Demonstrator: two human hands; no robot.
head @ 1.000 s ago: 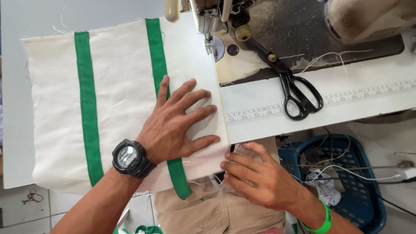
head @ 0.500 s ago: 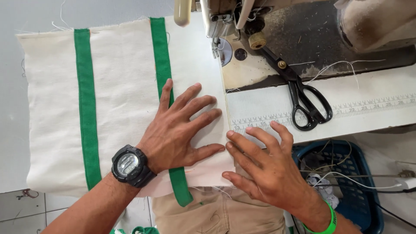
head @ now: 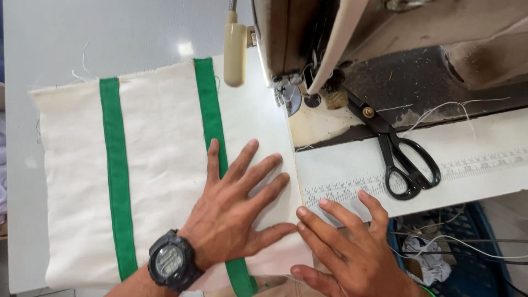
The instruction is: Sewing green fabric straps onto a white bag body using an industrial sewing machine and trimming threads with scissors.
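I see the cream cloth panel with 2 green stripes lying flat along the bench's near edge. My left hand presses on it, grip spread. My right hand lies spread at the panel's right edge, just beside the left. Black scissors rest beside the sewing machine.

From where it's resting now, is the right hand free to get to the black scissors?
Probably yes. The right hand lies flat at the table's near edge, holding nothing, and the black scissors lie in the open just beyond its fingertips, with only bare white tabletop between.
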